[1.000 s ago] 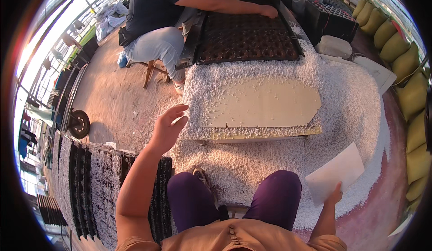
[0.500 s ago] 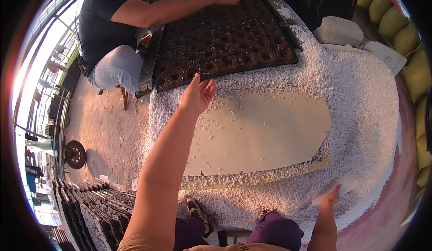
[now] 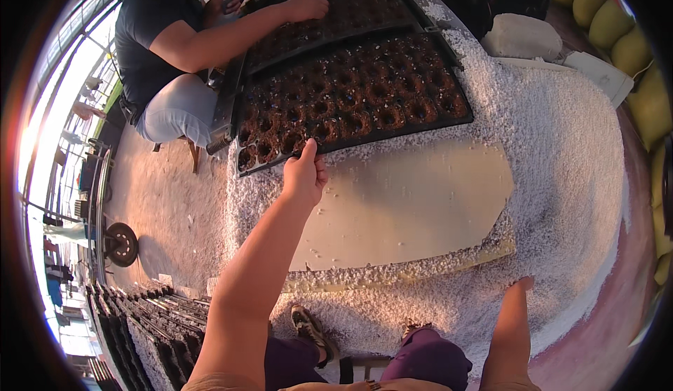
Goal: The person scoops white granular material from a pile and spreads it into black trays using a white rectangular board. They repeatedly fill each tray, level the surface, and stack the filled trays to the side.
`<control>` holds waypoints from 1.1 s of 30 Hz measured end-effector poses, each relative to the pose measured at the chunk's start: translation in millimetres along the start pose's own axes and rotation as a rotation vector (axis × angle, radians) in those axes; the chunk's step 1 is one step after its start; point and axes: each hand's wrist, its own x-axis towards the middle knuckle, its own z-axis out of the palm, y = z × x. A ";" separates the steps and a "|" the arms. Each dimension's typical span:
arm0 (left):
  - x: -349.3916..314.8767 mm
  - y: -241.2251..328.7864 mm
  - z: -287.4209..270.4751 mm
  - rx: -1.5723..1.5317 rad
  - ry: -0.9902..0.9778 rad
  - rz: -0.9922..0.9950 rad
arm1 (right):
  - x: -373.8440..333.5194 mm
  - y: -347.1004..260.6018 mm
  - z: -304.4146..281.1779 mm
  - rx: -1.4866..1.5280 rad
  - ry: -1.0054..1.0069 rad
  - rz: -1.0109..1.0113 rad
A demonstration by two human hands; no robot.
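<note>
L hand on blk tray, near rim

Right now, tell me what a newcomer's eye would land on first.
Probably the black seedling tray of pitted brown soil, upper center, its near edge held by the left hand. Then the white granules lying around the pale board and spread broadly down the picture's right side.

right grip: mostly hidden, contents unclear | co-worker: cut by top edge
</note>
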 end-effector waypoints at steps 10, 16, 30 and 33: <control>-78.7 -58.6 -27.6 0.082 0.027 -0.069 | -22.2 -26.4 9.5 -0.070 -0.085 -0.058; -95.0 -73.4 -32.0 0.180 -0.026 -0.021 | -20.2 -92.5 54.0 -0.191 -0.167 -0.205; -19.2 60.5 -72.2 1.370 0.196 0.916 | -30.2 -273.0 125.4 -0.448 -0.400 -0.567; 17.1 84.7 -71.3 1.675 0.292 0.426 | -34.0 -300.2 155.0 -0.556 -0.494 -0.684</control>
